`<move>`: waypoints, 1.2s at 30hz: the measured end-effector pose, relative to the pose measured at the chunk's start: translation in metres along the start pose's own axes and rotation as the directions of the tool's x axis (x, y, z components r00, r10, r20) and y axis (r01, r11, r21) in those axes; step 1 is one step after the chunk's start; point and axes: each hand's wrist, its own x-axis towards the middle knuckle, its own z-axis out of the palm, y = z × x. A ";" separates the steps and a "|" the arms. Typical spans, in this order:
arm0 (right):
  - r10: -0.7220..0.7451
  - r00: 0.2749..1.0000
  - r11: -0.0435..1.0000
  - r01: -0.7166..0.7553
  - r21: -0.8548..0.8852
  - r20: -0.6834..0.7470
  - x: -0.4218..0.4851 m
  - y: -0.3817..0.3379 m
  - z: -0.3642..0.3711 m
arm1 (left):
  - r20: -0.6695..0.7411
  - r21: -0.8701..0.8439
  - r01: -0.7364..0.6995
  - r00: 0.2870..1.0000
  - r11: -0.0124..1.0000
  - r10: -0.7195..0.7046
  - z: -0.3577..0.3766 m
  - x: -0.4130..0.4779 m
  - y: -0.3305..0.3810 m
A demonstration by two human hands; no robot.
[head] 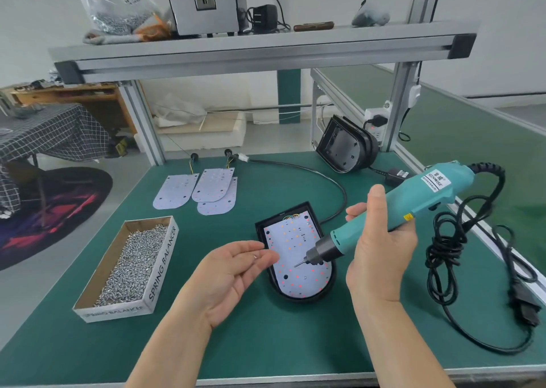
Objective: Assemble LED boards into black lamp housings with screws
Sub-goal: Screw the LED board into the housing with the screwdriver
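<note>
A black lamp housing [298,297] lies on the green table with a white LED board [295,240] seated in it. My right hand [381,249] grips a teal electric screwdriver [413,201], its bit tip just above the board's middle. My left hand [233,269] hovers palm-up at the housing's left edge and pinches a small screw [256,256] between thumb and fingertips.
A cardboard box of screws [130,266] sits at the left. Three loose LED boards [204,189] lie behind. Another black housing [345,145] leans at the back right. The screwdriver's coiled black cable [461,254] lies on the right. An aluminium shelf frame [260,54] spans overhead.
</note>
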 end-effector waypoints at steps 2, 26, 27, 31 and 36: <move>-0.001 1.000 1.000 0.001 0.022 -0.007 -0.002 -0.003 0.000 | 0.000 -0.005 -0.001 1.000 1.000 0.001 0.006 -0.002 -0.002; -0.104 0.995 0.991 0.104 0.087 -0.005 -0.011 -0.019 0.007 | 0.091 -0.208 0.158 0.986 0.965 -0.142 0.039 -0.014 -0.020; -0.107 0.994 0.990 0.106 0.088 -0.001 -0.011 -0.019 0.007 | 0.100 -0.203 0.159 0.985 0.966 -0.141 0.039 -0.014 -0.020; -0.120 0.993 0.990 0.118 0.077 0.010 -0.011 -0.018 0.006 | 0.101 -0.200 0.155 0.985 0.967 -0.137 0.040 -0.015 -0.020; -0.107 0.994 0.990 0.106 0.093 -0.002 -0.008 -0.018 0.005 | 0.084 -0.200 0.144 0.988 0.969 -0.129 0.040 -0.014 -0.020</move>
